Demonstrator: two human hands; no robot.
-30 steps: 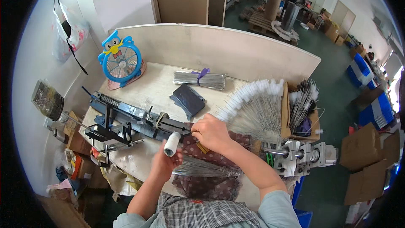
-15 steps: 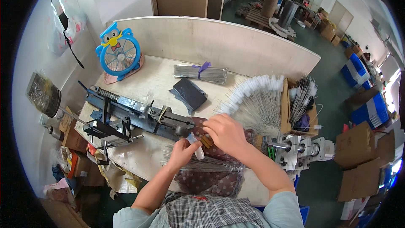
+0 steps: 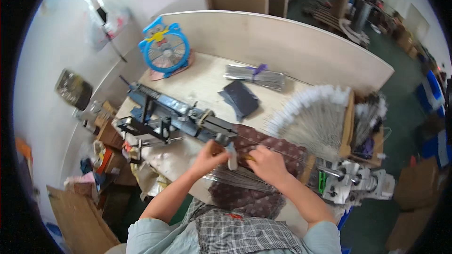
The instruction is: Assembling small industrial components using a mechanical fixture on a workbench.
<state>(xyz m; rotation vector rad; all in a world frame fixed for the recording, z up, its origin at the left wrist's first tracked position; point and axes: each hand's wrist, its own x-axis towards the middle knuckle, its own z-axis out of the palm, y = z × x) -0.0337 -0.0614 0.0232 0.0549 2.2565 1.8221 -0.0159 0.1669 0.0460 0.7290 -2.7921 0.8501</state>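
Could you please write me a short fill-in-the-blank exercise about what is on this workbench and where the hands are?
1. The small fan at the back of the table has a cage coloured ____.
2. Both hands, the left hand and the right hand, meet over a patterned ____ coloured cloth.
3. The bundle of thin rods near the back wall is tied with a ____ band.

Missing words: blue; maroon; purple

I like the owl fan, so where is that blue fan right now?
In the head view the blue fan stands at the far left corner of the table, against the curved back board, beyond the blue machine.
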